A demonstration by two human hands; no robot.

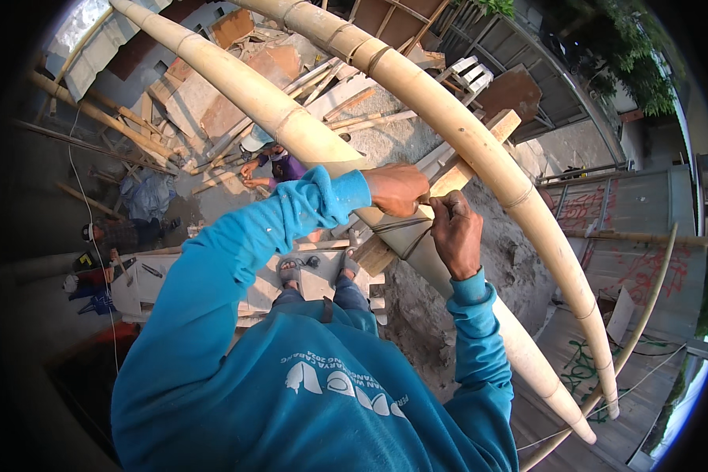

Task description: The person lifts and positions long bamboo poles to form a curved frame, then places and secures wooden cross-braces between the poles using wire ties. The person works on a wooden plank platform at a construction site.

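Note:
A thick pale bamboo pole [240, 90] slants across in front of me, and a squared wooden beam [502, 126] crosses it. Dark cord [401, 226] is wrapped around the pole where the two meet. My left hand [401, 189] is a closed fist just above the wrapping, gripping an end of the cord. Close beside it, my right hand [457, 234] is closed too, its fingers pinching the cord on the right side of the pole. The fists almost touch; the cord inside them is mostly hidden.
A second bamboo pole [448, 126] curves past on the far side. My sandalled feet stand on planks [256, 291] above the ground. Below are a person in purple [285, 167], other people at the left, scrap boards [212, 102] and a grey sand heap [425, 311]. Metal sheeting [629, 275] stands right.

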